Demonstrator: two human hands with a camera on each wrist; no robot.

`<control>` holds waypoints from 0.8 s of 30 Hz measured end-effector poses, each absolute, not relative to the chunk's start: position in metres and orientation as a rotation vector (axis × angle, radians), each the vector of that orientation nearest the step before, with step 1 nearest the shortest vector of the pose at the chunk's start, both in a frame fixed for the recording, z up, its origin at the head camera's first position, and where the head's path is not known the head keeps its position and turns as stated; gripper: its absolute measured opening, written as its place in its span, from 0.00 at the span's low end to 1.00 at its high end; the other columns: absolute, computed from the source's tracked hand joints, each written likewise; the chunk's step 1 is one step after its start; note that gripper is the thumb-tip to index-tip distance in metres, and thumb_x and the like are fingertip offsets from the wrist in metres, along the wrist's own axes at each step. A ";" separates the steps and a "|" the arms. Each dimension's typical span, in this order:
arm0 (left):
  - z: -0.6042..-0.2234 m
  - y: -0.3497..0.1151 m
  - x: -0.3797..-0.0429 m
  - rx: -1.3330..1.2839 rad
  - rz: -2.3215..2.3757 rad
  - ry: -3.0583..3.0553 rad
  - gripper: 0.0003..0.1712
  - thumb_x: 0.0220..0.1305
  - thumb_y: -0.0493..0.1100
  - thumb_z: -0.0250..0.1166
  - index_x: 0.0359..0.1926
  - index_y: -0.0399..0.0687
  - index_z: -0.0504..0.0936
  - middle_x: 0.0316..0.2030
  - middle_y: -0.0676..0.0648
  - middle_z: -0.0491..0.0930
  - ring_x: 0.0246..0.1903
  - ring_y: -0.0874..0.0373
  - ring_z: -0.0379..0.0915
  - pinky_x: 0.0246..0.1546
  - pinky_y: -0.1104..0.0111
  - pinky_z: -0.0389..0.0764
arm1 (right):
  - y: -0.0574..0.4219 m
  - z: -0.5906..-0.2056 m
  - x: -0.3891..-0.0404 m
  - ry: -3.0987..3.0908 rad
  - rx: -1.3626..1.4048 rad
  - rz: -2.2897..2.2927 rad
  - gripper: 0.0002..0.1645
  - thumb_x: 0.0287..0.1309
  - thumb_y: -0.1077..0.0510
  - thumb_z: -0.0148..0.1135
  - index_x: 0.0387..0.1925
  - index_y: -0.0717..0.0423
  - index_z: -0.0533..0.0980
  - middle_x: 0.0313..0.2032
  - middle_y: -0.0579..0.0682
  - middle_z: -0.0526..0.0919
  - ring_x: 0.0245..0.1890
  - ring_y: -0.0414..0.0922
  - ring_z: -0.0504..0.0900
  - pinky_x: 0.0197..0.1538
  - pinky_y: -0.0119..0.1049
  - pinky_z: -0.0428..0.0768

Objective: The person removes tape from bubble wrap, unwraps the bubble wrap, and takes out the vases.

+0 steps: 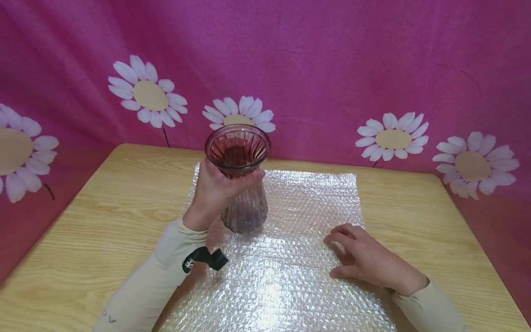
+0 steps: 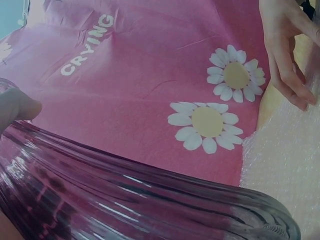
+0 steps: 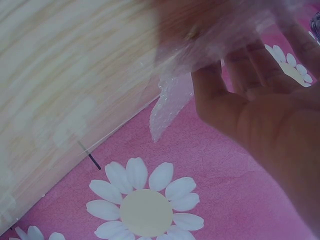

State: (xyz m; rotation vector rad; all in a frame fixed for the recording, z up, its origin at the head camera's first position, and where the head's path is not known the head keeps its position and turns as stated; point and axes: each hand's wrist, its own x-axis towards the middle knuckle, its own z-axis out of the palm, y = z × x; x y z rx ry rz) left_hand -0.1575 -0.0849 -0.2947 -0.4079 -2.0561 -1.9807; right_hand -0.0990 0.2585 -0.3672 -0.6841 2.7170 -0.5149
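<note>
A ribbed, purple-tinted glass vase with a flared rim stands out over the bubble wrap in the head view. Just below that rim, my left hand grips its neck, thumb across the near side. The vase's ribbed side fills the bottom of the left wrist view. Whether its base touches the wrap I cannot tell. My right hand lies over the right part of the clear bubble wrap, fingers loosely bent and apart. In the right wrist view the fingertips meet the wrap, partly hidden by it.
Beneath the wrap is a light wood-grain table. A pink cloth with printed daisies hangs behind the table and along both sides. A black strap circles the left wrist.
</note>
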 end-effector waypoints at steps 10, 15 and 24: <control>-0.298 -0.086 -0.162 -0.430 -1.994 -2.004 0.44 0.49 0.30 0.77 0.67 0.41 0.69 0.59 0.38 0.81 0.54 0.58 0.83 0.58 0.68 0.87 | 0.258 -0.368 -0.099 2.739 -0.739 -0.511 0.35 0.50 0.36 0.78 0.59 0.41 0.79 0.64 0.51 0.75 0.61 0.51 0.74 0.63 0.56 0.83; -0.299 -0.088 -0.164 -0.415 -1.980 -2.012 0.44 0.49 0.30 0.77 0.67 0.41 0.69 0.58 0.38 0.81 0.52 0.62 0.83 0.57 0.69 0.86 | 0.258 -0.367 -0.100 2.704 -0.653 -0.514 0.37 0.50 0.35 0.78 0.60 0.40 0.79 0.65 0.50 0.73 0.62 0.50 0.72 0.65 0.55 0.82; -0.299 -0.091 -0.166 -0.389 -1.949 -2.036 0.43 0.50 0.33 0.78 0.67 0.43 0.70 0.57 0.40 0.82 0.54 0.60 0.82 0.58 0.70 0.85 | 0.258 -0.367 -0.100 2.712 -0.667 -0.508 0.37 0.50 0.35 0.77 0.60 0.40 0.79 0.65 0.49 0.74 0.62 0.50 0.72 0.65 0.55 0.82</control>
